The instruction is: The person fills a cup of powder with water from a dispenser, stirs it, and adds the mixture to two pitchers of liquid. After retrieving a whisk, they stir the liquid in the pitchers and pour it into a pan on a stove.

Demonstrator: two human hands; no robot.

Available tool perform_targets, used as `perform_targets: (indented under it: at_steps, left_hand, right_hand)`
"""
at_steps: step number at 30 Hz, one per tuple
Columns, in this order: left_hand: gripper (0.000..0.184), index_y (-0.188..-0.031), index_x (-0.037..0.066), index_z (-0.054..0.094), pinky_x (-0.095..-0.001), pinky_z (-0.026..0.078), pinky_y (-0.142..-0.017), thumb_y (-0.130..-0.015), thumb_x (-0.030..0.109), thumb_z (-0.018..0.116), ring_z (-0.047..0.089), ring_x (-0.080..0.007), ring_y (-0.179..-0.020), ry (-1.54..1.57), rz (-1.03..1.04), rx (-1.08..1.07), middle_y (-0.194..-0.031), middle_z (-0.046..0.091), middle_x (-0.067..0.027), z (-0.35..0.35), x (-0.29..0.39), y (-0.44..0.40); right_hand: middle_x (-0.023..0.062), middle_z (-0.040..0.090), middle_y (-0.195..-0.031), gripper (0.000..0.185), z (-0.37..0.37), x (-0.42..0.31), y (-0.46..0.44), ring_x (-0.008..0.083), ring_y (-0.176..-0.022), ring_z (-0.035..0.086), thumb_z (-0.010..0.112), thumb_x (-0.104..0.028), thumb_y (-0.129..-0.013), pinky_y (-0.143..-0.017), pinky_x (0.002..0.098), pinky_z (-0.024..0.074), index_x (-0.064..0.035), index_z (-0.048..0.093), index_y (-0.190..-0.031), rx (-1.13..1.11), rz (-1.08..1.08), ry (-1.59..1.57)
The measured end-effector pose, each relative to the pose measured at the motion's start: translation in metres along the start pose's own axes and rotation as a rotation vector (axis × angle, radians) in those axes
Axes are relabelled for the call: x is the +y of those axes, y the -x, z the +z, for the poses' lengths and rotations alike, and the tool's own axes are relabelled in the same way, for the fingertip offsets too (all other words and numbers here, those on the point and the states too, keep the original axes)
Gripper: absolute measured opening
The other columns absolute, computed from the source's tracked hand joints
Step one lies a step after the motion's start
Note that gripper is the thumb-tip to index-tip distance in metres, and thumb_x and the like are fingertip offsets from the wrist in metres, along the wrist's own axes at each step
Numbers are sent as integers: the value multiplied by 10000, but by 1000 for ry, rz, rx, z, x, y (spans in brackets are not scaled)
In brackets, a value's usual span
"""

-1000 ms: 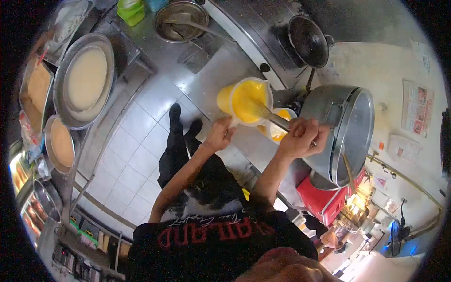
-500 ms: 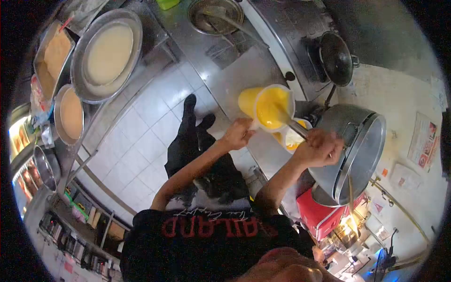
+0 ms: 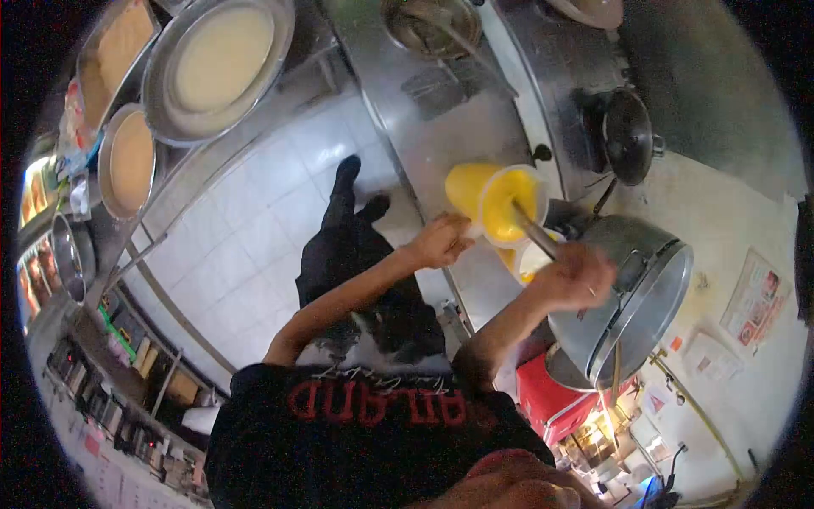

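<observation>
A translucent plastic pitcher full of bright yellow liquid, like beaten egg, stands on the steel counter, its mouth toward me. My left hand is closed around its handle. My right hand, blurred by motion, grips the metal handle of a utensil. The utensil's working end is down in the yellow liquid, so its kind does not show. Just below the pitcher, partly behind my right forearm, sits a smaller white container with yellow in it.
A large steel pot stands tilted-looking at right, near a red box. A dark pan sits on the stove beyond. Wide basins of pale liquid fill the left counter. A metal bowl with a ladle is at the top.
My right hand has shifted slightly, and the utensil sits at a different angle in the yellow liquid. My left hand still holds the pitcher. The whole view has turned a little.
</observation>
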State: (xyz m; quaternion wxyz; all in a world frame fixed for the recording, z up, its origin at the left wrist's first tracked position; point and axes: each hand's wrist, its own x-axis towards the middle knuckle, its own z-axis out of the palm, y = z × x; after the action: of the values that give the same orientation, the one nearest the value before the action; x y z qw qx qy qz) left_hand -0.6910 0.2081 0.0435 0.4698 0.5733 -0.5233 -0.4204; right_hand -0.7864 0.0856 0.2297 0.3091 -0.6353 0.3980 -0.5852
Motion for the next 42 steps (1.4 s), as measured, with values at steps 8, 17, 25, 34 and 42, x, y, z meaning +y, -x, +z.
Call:
perform_targets:
  at_steps: [8, 17, 25, 34, 42]
  left_hand:
    - [312, -1065, -22, 559, -540, 418, -884, -897, 238, 602, 558, -466, -986, 26, 45, 84, -1003, 594, -263, -6, 23, 5]
    - [367, -1170, -35, 545, -521, 428, -939, -917, 230, 574, 545, -474, -1074, 21, 22, -44, -1102, 593, -278, -5, 16, 1]
    - [292, -1065, -6, 571, -528, 450, -850, -923, 249, 585, 601, -434, -953, 9, 67, 136, -935, 626, -236, 4, 12, 2]
    - [283, -1106, 22, 546, -555, 432, -843, -906, 219, 585, 569, -469, -927, 15, 80, 88, -948, 595, -245, 6, 10, 0]
    - [342, -1085, -21, 554, -530, 449, -839, -915, 273, 592, 592, -453, -946, 2, 48, 48, -966, 613, -263, 0, 12, -1]
  right_hand:
    - [16, 444, -569, 136, -1, 9, 6, 111, -511, 420, 543, -56, -798, -504, 229, 356, -56, 488, -673, -23, 104, 77]
    - [31, 515, -684, 126, -26, 27, 9, 145, -554, 494, 584, -78, -850, -512, 250, 437, -65, 508, -750, -156, -58, 200]
    - [54, 510, -680, 112, -29, 8, 2, 165, -538, 498, 532, -115, -851, -495, 278, 447, -35, 523, -772, -79, 195, -293]
    - [31, 500, -641, 84, -26, 72, 29, 150, -558, 489, 562, -84, -808, -503, 285, 418, -51, 543, -733, -229, -245, 412]
    - [59, 529, -685, 160, -40, -24, -26, 173, -558, 494, 525, -134, -895, -501, 285, 416, -45, 551, -764, -343, 412, -634]
